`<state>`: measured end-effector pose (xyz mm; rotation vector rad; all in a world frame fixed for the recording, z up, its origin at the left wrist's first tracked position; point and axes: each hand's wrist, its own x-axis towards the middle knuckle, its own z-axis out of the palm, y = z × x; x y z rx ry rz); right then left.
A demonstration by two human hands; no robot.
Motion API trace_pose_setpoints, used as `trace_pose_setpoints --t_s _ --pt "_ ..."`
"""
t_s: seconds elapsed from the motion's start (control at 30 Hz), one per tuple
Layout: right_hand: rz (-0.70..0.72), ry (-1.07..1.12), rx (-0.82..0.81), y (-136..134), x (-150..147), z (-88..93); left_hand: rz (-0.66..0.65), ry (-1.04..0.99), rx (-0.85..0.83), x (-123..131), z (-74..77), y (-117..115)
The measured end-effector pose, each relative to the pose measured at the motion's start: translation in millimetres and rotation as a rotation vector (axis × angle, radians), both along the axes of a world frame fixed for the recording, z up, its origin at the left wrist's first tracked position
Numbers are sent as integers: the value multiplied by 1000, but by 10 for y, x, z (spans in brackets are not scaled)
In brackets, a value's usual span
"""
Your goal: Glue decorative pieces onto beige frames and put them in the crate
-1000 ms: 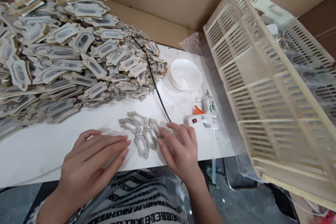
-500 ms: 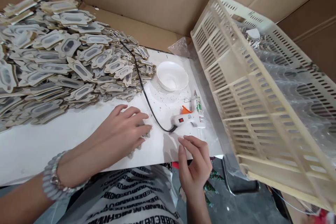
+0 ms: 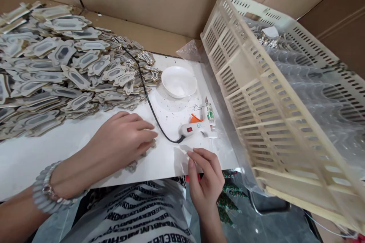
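Note:
My left hand (image 3: 125,134) lies over several small grey pieces (image 3: 131,166) on the white tabletop, its fingers curled down and close together. Most of those pieces are hidden beneath the palm and fingers; only their edges show. Close to the table's front edge, my right hand (image 3: 207,176) is raised with thumb and fingertips drawn together in a loose pinch. Whatever is between those fingertips, if anything, is too small to make out. Just beyond it a white glue gun (image 3: 195,129) with an orange trigger lies on its side, its black cord (image 3: 154,112) running back to the left.
A large heap of grey frame-shaped pieces (image 3: 59,59) covers the back left. A white bowl (image 3: 179,82) stands behind the glue gun. The cream plastic crate (image 3: 242,79), holding clear plastic packing, leans along the right side. Cardboard (image 3: 148,3) walls the back.
The whole view has shifted slightly. My left fingers have come closer together, and more of a grey piece shows below that palm. My right hand keeps nearly the same pose.

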<state>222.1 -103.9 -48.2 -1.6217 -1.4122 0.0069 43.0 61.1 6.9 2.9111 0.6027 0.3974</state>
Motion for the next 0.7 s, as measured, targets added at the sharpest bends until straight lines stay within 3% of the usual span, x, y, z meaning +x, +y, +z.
trace_pose_setpoints --t_s 0.17,0.37,0.57,0.7 --pt "8 18 13 -37 -22 13 75 143 -68 546 107 6" --pt "58 50 -14 -160 -85 30 43 180 -85 1104 -39 -62" --pt "124 121 -13 -215 -104 24 66 80 -47 1164 -141 -120" --pt "203 144 -51 -237 -107 37 82 -53 -25 1086 -122 -167"
